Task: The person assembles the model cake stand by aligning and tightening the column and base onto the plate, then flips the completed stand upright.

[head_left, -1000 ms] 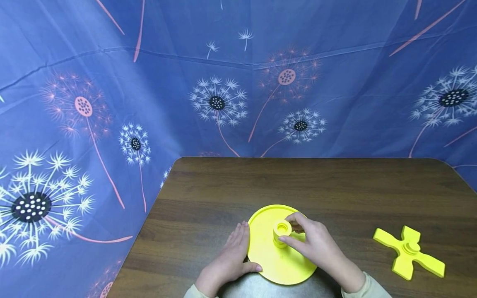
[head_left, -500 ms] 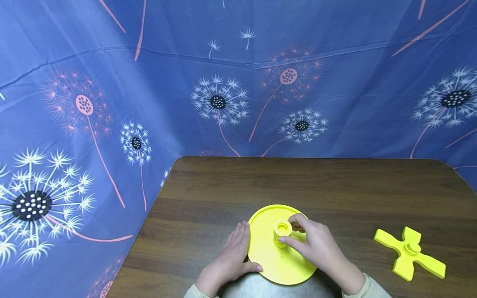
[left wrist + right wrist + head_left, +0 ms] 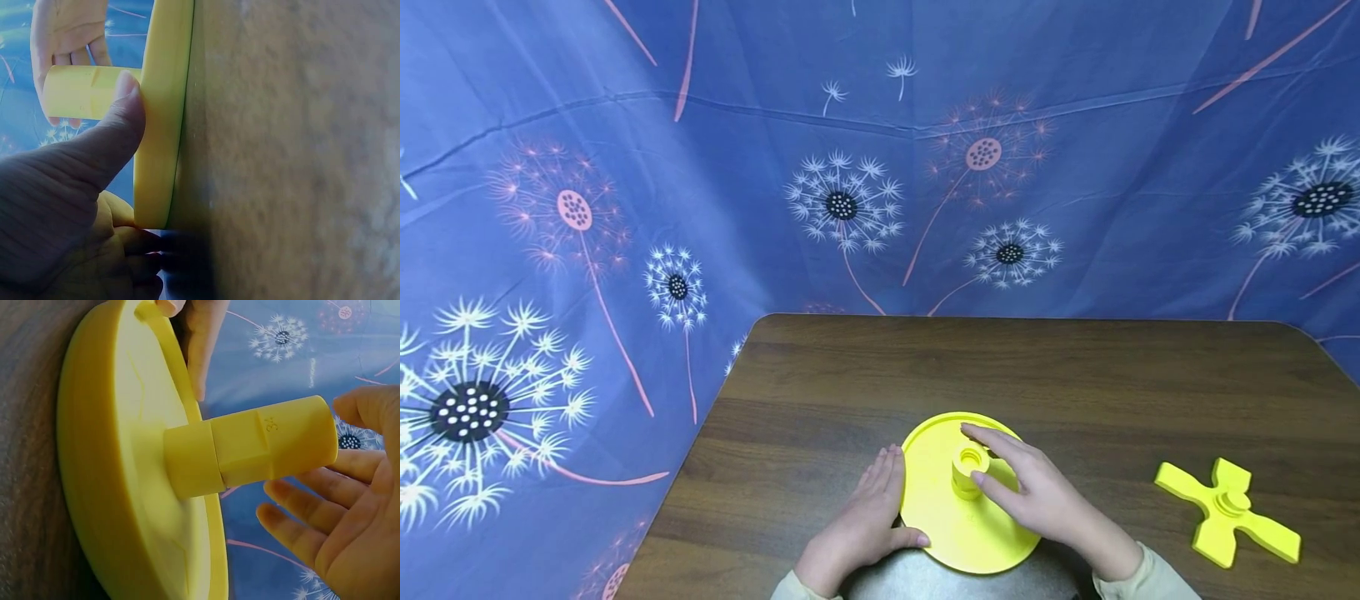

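Observation:
A round yellow plate with a raised rim (image 3: 940,533) lies on the table. From its middle rises an upright yellow post (image 3: 967,471) with a hollow top; the right wrist view shows a separate-looking sleeve, marked "34", on a stub (image 3: 250,447). My left hand (image 3: 865,508) lies along the plate's left edge, fingers straight, its thumb (image 3: 125,103) against the rim. My right hand (image 3: 1037,487) stands around the post with spread, loosely bent fingers. Its thumb is close to the post's top; whether it touches cannot be told.
To the right on the brown wooden table (image 3: 820,375) lies a yellow cross-shaped piece (image 3: 1221,521) with a round knob in its middle. A blue dandelion-print cloth (image 3: 737,192) hangs behind and at the left.
My right hand's fingers have loosened from the post and straightened, reaching over its far side. The left hand and the plate stay in place.

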Action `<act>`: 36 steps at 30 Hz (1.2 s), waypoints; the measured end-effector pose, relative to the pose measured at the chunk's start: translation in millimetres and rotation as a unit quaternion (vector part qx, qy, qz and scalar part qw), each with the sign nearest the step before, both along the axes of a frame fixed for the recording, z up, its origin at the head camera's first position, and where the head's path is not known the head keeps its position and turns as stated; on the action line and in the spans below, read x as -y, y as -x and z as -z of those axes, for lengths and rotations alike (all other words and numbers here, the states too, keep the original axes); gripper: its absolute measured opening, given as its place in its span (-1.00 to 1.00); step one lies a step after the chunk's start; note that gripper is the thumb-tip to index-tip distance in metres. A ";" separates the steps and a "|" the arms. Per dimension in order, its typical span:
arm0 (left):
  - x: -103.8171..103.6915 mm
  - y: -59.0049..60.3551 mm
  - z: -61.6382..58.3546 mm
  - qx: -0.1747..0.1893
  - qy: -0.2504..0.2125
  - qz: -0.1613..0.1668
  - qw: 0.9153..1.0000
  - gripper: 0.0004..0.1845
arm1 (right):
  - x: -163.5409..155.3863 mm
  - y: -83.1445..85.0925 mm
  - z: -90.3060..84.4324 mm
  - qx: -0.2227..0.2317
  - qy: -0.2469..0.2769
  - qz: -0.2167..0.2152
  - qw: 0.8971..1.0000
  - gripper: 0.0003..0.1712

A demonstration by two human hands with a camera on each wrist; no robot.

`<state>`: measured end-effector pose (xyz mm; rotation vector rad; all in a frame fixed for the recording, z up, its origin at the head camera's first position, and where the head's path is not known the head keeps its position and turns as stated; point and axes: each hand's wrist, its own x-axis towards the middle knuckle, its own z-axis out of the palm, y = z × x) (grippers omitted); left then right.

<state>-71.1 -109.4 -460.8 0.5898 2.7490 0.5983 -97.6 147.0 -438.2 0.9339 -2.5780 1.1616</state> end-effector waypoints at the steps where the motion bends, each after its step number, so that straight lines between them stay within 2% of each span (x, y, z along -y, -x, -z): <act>1: -0.3 -0.3 -0.5 -0.001 -0.001 0.001 1.000 0.19 | -0.8 0.5 0.0 0.004 0.003 -0.006 1.000 -0.43; 7: -1.2 -0.7 -1.9 0.002 -0.006 0.000 1.000 0.18 | -3.4 3.8 0.1 0.011 0.017 -0.019 1.000 -0.51; 15: -1.8 -0.7 -3.4 0.005 -0.005 0.000 1.000 0.18 | -2.5 3.1 0.3 0.038 0.031 0.008 0.999 -0.55; 36: -1.6 -1.2 -1.1 0.004 -0.006 0.002 1.000 0.18 | 7.8 -3.0 8.0 -0.007 0.049 0.089 0.995 -0.57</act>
